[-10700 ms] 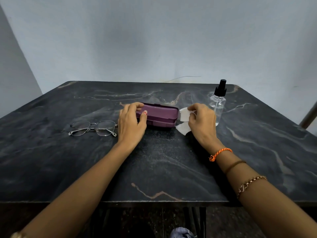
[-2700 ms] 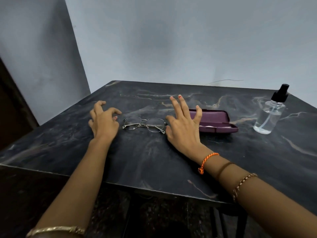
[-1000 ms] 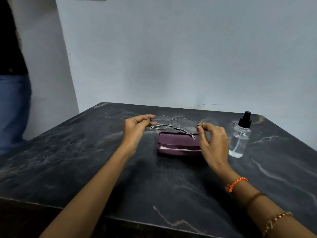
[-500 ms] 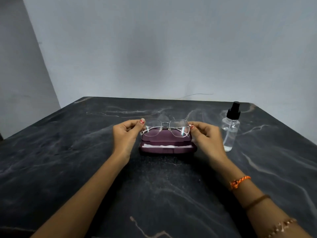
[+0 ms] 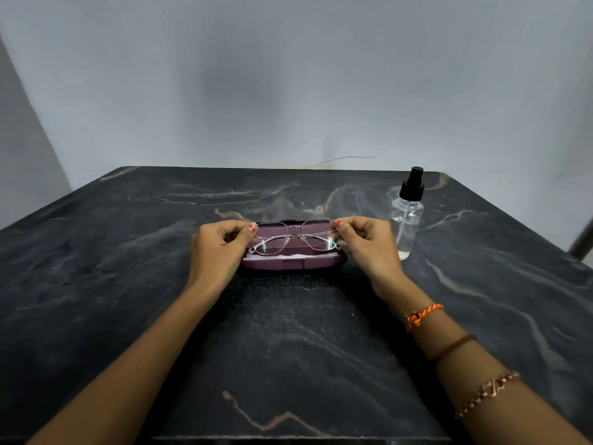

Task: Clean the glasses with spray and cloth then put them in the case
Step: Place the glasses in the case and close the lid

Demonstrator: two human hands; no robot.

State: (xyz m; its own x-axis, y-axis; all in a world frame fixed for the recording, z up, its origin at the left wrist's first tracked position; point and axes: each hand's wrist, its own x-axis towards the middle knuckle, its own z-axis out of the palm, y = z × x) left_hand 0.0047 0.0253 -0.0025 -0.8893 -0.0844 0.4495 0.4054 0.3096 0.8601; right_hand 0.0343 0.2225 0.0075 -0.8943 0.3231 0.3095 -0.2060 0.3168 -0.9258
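Note:
Thin metal-framed glasses (image 5: 293, 238) hang just above the open purple case (image 5: 290, 262) at the middle of the table. My left hand (image 5: 218, 248) pinches the frame's left end and my right hand (image 5: 369, 244) pinches its right end. The lenses face me and catch light. A strip of white cloth (image 5: 272, 257) shows inside the case along its front edge. The clear spray bottle (image 5: 407, 216) with a black pump top stands upright just right of my right hand.
The dark marble table (image 5: 288, 348) reaches a pale wall at the back. A thin wire (image 5: 340, 160) lies along the far edge. A slanted dark bar (image 5: 582, 239) shows at the right edge of the view.
Both hands picked the glasses up from the left of the table, carried them over the open case and have now lowered them close to it. The cloth went into the case earlier.

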